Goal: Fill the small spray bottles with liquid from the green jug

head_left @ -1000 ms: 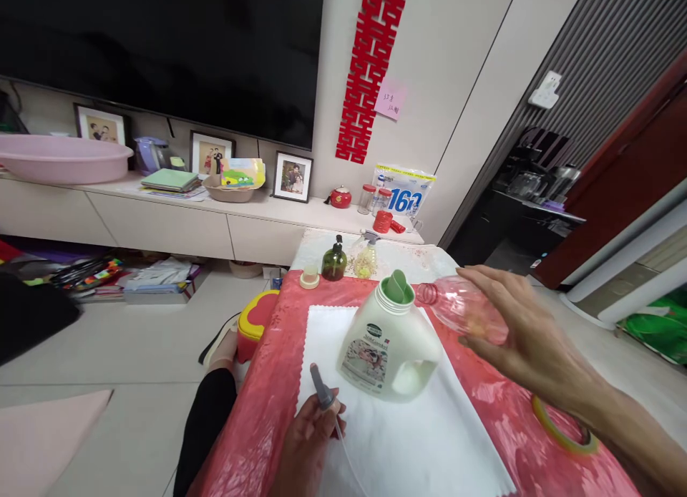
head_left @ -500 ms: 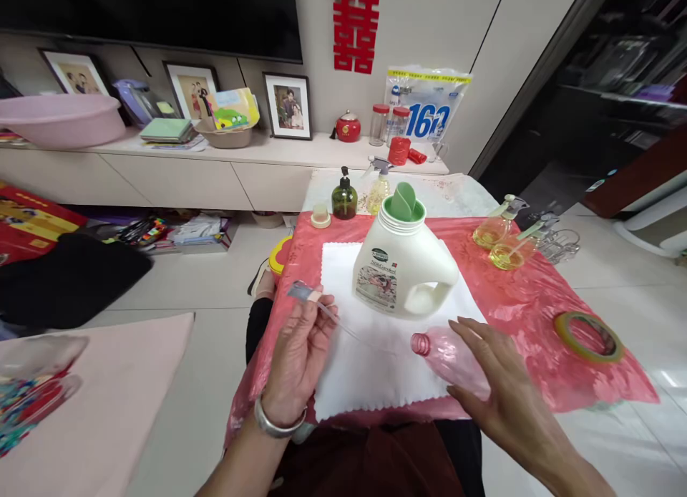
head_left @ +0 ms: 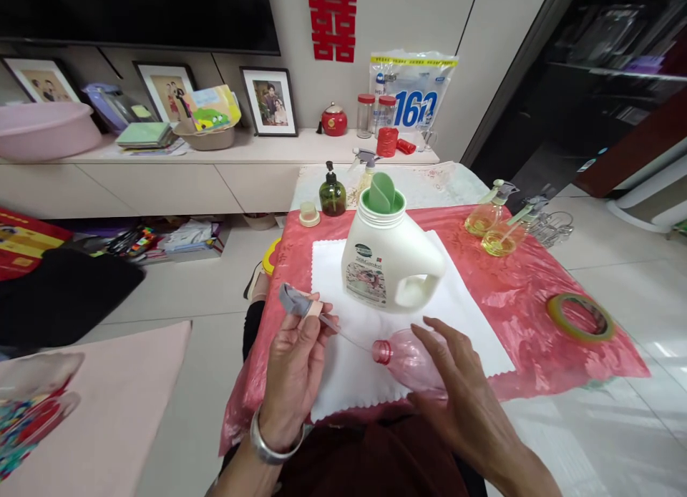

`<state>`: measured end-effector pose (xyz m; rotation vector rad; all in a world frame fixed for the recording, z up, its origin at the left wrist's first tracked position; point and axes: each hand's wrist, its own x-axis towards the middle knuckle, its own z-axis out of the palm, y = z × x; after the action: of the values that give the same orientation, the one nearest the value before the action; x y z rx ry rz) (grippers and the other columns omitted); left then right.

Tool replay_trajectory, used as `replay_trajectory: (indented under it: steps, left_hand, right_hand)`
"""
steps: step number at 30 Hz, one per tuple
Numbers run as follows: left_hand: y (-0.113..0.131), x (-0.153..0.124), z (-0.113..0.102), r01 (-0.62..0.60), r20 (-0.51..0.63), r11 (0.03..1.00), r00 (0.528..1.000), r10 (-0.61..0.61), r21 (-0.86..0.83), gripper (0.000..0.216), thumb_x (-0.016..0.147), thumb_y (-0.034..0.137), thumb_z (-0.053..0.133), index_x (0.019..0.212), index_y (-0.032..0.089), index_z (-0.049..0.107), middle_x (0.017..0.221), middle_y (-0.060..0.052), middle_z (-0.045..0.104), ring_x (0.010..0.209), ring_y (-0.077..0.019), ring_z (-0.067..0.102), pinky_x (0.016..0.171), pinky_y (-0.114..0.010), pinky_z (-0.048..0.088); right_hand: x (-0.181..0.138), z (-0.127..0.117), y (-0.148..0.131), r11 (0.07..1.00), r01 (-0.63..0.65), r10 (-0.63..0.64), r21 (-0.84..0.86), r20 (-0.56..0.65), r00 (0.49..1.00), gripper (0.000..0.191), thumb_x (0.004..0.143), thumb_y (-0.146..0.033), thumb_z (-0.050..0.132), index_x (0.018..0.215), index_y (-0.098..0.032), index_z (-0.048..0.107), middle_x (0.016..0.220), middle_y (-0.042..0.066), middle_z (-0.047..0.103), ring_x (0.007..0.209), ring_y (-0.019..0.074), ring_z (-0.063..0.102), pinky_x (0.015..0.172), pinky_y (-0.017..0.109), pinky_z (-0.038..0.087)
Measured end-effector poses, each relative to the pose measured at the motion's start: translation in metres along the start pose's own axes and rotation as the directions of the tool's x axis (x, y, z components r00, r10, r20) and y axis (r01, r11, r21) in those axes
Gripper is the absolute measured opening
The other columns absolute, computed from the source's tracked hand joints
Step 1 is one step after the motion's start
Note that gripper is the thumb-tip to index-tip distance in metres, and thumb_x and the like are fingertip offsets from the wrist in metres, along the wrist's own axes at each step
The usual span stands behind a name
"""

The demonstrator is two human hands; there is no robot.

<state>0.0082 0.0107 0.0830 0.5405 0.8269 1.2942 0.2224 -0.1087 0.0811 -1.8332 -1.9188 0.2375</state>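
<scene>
My left hand [head_left: 293, 368] is closed on a grey spray-pump head [head_left: 296, 303] whose thin clear tube [head_left: 346, 333] slants down to the right. The tube's end is at the red mouth of a small pink plastic bottle [head_left: 408, 359]. That bottle lies tilted over the near edge of a white cloth [head_left: 466, 318], with my right hand [head_left: 461, 404] wrapped round it. Just behind stands a white detergent jug [head_left: 389, 257] with a green cap, upright on the cloth.
A red plastic sheet [head_left: 531, 296] covers the table. On it are two spray bottles of yellow liquid [head_left: 497, 228] at the right, a tape roll [head_left: 580, 316], and a green pump bottle [head_left: 332, 195] at the back. A low cabinet [head_left: 161, 175] carries photo frames and a pink basin.
My right hand brought the pink bottle down from beside the jug to the cloth's near edge. My left hand raised the pump head, and its tube now reaches the bottle's mouth. The view tilted down.
</scene>
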Motion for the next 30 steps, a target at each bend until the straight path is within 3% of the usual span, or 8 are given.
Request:
replay_trajectory:
  steps: [7, 11, 16, 23, 26, 30]
  left_hand:
    - [-0.016, -0.021, 0.01, 0.143, 0.019, 0.986, 0.989, -0.145, 0.084, 0.043, 0.059, 0.037, 0.094, 0.095, 0.02, 0.076, 0.089, -0.004, 0.077, 0.078, -0.0148, 0.07, 0.07, -0.022, 0.058]
    - [-0.018, -0.024, 0.011, 0.183, 0.001, 0.979, 0.983, -0.184, 0.086, 0.049, 0.06, 0.036, 0.094, 0.103, 0.021, 0.076, 0.095, -0.006, 0.079, 0.09, -0.0177, 0.072, 0.081, -0.024, 0.058]
    - [-0.016, -0.02, 0.011, 0.174, 0.02, 0.978, 0.984, -0.178, 0.116, 0.048, 0.06, 0.037, 0.094, 0.101, 0.02, 0.077, 0.093, -0.006, 0.078, 0.086, -0.017, 0.071, 0.077, -0.023, 0.057]
    - [-0.016, -0.022, 0.013, 0.191, 0.042, 0.976, 0.98, -0.197, 0.107, 0.046, 0.059, 0.037, 0.094, 0.098, 0.018, 0.077, 0.097, -0.009, 0.078, 0.089, -0.0203, 0.071, 0.077, -0.026, 0.057]
    - [-0.016, -0.023, 0.016, 0.192, 0.073, 0.979, 0.978, -0.197, 0.076, 0.048, 0.061, 0.035, 0.094, 0.103, 0.019, 0.076, 0.094, -0.008, 0.077, 0.086, -0.0194, 0.07, 0.072, -0.025, 0.056]
    - [-0.015, -0.022, 0.017, 0.18, 0.111, 0.983, 0.977, -0.182, 0.028, 0.039, 0.063, 0.035, 0.093, 0.093, 0.018, 0.078, 0.093, -0.008, 0.076, 0.086, -0.0184, 0.07, 0.07, -0.024, 0.053]
  right_hand:
    - [0.003, 0.013, -0.022, 0.964, -0.057, 0.036, 0.261, 0.083, 0.996, 0.096, 0.073, -0.012, 0.064, 0.154, -0.035, 0.02, 0.148, 0.008, 0.034, 0.133, 0.0291, 0.036, 0.108, 0.05, 0.042]
    - [0.004, 0.019, -0.025, 0.936, -0.099, 0.077, 0.336, 0.079, 0.994, 0.095, 0.069, -0.009, 0.065, 0.152, -0.035, 0.026, 0.147, 0.006, 0.038, 0.133, 0.0285, 0.037, 0.109, 0.049, 0.042]
    - [0.0, 0.02, -0.023, 0.91, -0.098, 0.083, 0.402, 0.055, 0.995, 0.094, 0.069, -0.01, 0.068, 0.15, -0.036, 0.029, 0.147, 0.005, 0.038, 0.134, 0.0273, 0.038, 0.112, 0.046, 0.04]
    - [-0.001, 0.024, -0.019, 0.921, -0.075, 0.077, 0.383, 0.011, 0.997, 0.094, 0.068, -0.016, 0.074, 0.151, -0.031, 0.033, 0.147, 0.009, 0.043, 0.133, 0.0296, 0.045, 0.109, 0.045, 0.045]
    - [-0.003, 0.023, -0.019, 0.93, -0.041, 0.052, 0.364, -0.019, 0.998, 0.085, 0.074, -0.021, 0.071, 0.15, -0.03, 0.034, 0.145, 0.009, 0.045, 0.131, 0.0297, 0.047, 0.107, 0.045, 0.047]
    - [-0.005, 0.023, -0.018, 0.929, -0.034, 0.039, 0.369, -0.005, 0.999, 0.08, 0.081, -0.031, 0.072, 0.151, -0.031, 0.033, 0.146, 0.01, 0.043, 0.131, 0.0305, 0.047, 0.106, 0.046, 0.048]
